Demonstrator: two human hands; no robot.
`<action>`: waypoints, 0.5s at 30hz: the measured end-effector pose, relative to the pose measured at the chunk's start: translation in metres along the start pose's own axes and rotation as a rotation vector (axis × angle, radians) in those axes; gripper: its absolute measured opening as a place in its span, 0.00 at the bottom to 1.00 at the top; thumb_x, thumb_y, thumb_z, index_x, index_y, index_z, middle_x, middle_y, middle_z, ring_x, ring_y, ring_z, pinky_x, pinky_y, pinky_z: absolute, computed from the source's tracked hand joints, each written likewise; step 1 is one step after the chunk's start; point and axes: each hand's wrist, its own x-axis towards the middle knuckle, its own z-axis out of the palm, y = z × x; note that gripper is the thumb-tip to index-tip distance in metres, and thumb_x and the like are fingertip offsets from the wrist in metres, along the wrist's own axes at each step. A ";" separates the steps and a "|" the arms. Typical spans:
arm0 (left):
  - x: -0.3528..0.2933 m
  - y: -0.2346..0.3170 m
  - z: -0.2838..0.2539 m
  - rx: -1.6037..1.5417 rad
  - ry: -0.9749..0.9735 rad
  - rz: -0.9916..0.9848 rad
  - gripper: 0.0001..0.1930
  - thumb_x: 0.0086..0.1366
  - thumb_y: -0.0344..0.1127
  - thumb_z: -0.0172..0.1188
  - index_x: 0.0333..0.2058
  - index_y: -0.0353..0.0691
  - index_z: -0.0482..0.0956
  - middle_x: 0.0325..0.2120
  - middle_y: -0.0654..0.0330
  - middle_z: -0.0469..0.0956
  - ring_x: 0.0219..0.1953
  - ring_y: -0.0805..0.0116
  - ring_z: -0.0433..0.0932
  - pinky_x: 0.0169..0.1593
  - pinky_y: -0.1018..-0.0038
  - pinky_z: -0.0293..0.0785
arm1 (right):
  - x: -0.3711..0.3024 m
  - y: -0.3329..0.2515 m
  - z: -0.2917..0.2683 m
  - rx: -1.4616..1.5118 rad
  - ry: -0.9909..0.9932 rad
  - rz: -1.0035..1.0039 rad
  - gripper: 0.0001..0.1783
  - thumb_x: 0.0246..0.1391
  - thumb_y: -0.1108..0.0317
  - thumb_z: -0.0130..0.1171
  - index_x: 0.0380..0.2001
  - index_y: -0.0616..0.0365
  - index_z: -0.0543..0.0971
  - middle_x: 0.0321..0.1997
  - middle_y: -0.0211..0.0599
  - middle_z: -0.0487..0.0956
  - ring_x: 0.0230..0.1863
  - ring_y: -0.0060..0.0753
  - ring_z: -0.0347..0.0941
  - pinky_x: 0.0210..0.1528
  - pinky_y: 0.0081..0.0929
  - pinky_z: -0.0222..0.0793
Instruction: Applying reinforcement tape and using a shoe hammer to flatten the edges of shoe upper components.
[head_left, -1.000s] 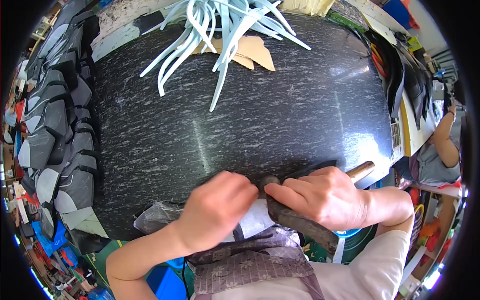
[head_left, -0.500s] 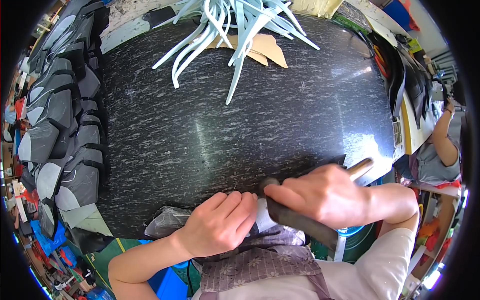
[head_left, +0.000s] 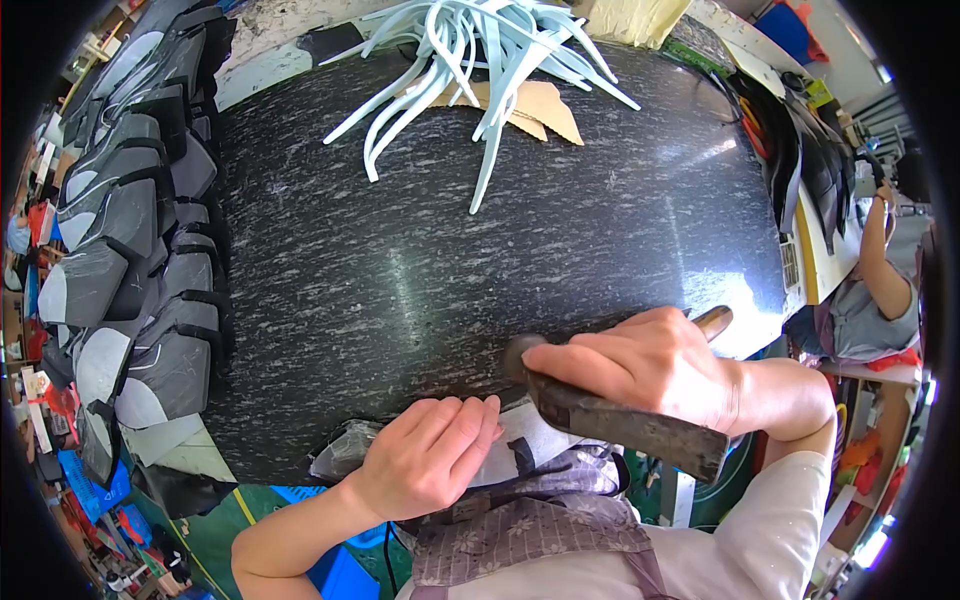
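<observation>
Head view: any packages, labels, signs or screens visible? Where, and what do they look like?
No screens or signs can be made out.
Blue crate: lower left past the stone slab, rectangular, ribbed plastic.
Printed packets: far left edge, small, red and white, too blurred to tell more.
Pale ruled strip: on the yellow bench edge right of the slab, narrow, white with dark marks.

Shoe-making workshop, factory floor. Dark speckled stone counter [head_left: 450, 250] serves as work surface. Stacked grey-and-black cut shoe upper pieces [head_left: 130, 260] line its left edge; heap of pale blue curved strips [head_left: 470, 50] and tan cardboard patterns [head_left: 540, 105] at far edge. Second person's arm [head_left: 885, 270] at neighbouring bench, right.
</observation>
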 end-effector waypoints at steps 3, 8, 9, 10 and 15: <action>0.000 -0.001 -0.002 -0.001 -0.002 0.047 0.14 0.55 0.30 0.68 0.39 0.28 0.82 0.35 0.56 0.78 0.34 0.66 0.77 0.35 0.73 0.76 | 0.003 -0.006 0.006 -0.090 -0.076 -0.008 0.07 0.51 0.69 0.57 0.29 0.57 0.68 0.22 0.30 0.72 0.18 0.31 0.76 0.16 0.31 0.71; -0.004 -0.002 -0.007 -0.114 0.018 -0.091 0.14 0.51 0.31 0.70 0.36 0.30 0.82 0.34 0.56 0.78 0.33 0.63 0.78 0.34 0.72 0.75 | 0.010 -0.015 0.014 -0.170 -0.149 -0.036 0.08 0.50 0.70 0.57 0.29 0.57 0.68 0.22 0.31 0.73 0.19 0.31 0.78 0.16 0.30 0.72; -0.005 -0.003 -0.009 -0.227 0.025 -0.216 0.15 0.50 0.31 0.71 0.36 0.31 0.82 0.33 0.56 0.77 0.33 0.62 0.78 0.35 0.71 0.75 | 0.008 -0.014 0.013 -0.136 -0.129 -0.015 0.07 0.50 0.70 0.57 0.29 0.57 0.68 0.22 0.31 0.73 0.19 0.31 0.78 0.16 0.30 0.72; -0.008 -0.004 -0.013 -0.226 0.026 -0.221 0.15 0.50 0.31 0.71 0.36 0.31 0.82 0.33 0.56 0.77 0.33 0.62 0.78 0.35 0.71 0.75 | 0.007 -0.013 0.013 -0.099 -0.106 0.002 0.07 0.50 0.70 0.56 0.30 0.57 0.69 0.22 0.31 0.73 0.19 0.30 0.77 0.16 0.30 0.72; -0.018 -0.006 -0.017 -0.125 0.034 -0.134 0.16 0.49 0.32 0.72 0.37 0.34 0.82 0.33 0.57 0.78 0.32 0.61 0.77 0.35 0.67 0.74 | 0.022 -0.017 0.007 -0.084 -0.025 -0.052 0.07 0.51 0.69 0.56 0.30 0.56 0.69 0.21 0.30 0.72 0.17 0.29 0.76 0.16 0.29 0.70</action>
